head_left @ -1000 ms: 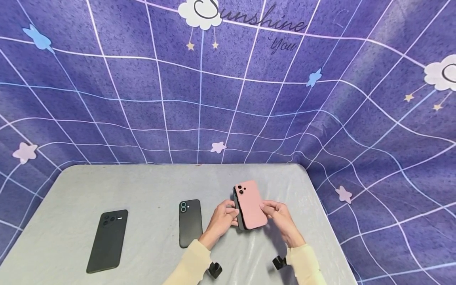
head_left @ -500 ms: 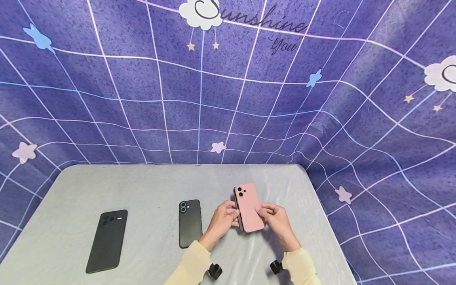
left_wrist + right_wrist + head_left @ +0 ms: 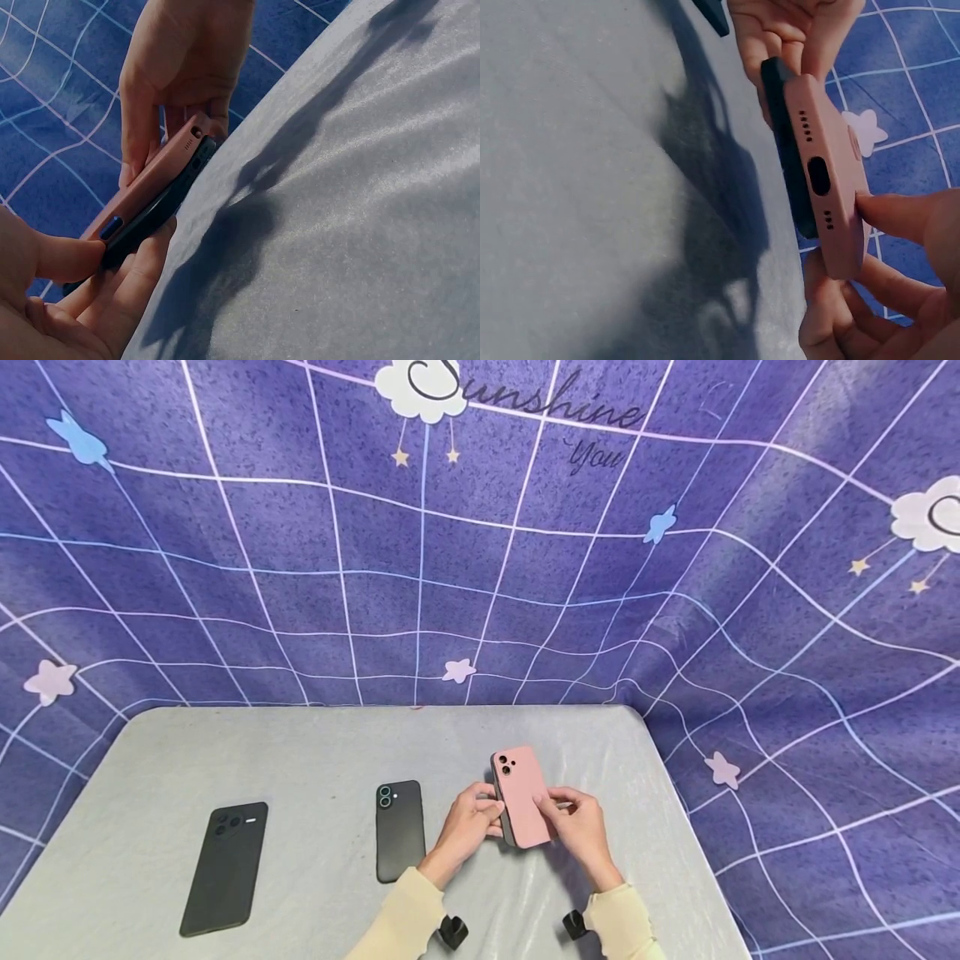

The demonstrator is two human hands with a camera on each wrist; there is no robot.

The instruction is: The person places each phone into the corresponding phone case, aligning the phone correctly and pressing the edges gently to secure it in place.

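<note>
A pink phone case (image 3: 523, 793) with camera holes lies slanted over a dark phone (image 3: 150, 217), the two held above the table. They sit slightly out of line: along the left side in the head view a dark strip shows. My left hand (image 3: 462, 822) grips that left edge, thumb near a side button and fingers under the phone. On the opposite side my right hand (image 3: 581, 831) pinches the pink case, thumb on its back. In the right wrist view the case's bottom edge shows a port opening and speaker holes, with the dark phone behind it.
A black phone (image 3: 401, 831) with two ringed lenses lies left of my left hand. Farther left is a larger black phone (image 3: 225, 870). Both lie on the grey cloth-covered table (image 3: 322, 752). A purple grid-patterned curtain (image 3: 375, 568) hangs behind and to the right.
The pink case has shifted slightly left and down over the dark phone. My right hand has moved left with it, its thumb farther onto the back. My left hand stays put.
</note>
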